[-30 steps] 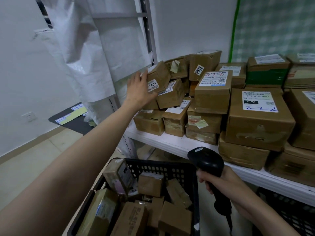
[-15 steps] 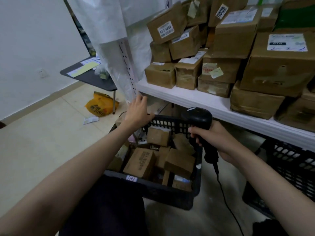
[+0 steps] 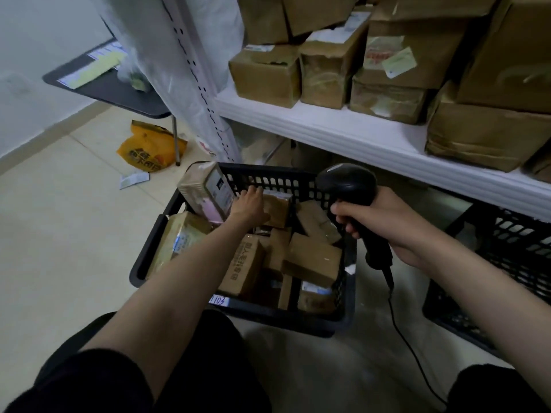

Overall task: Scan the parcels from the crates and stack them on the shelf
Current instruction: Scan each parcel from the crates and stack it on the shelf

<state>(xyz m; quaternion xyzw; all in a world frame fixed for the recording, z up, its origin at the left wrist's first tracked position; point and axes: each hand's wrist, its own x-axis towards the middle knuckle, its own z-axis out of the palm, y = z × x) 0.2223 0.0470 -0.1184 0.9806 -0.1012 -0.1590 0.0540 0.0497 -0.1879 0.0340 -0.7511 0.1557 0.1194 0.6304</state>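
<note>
Head view
Parcel (image 3: 277, 210): lying at the crate's (image 3: 143, 257) far end, long axis running left-right, label edge facing up.
Left hand (image 3: 249, 205): fingers curling round the parcel's left end.
Right hand (image 3: 368, 217): gripping the scanner (image 3: 347, 181), head pointing left over the crate.
Room: white shelf (image 3: 343, 135) carrying boxes; tiled floor (image 3: 59, 234).
Change: left hand has dropped from the shelf edge into the crate.
</note>
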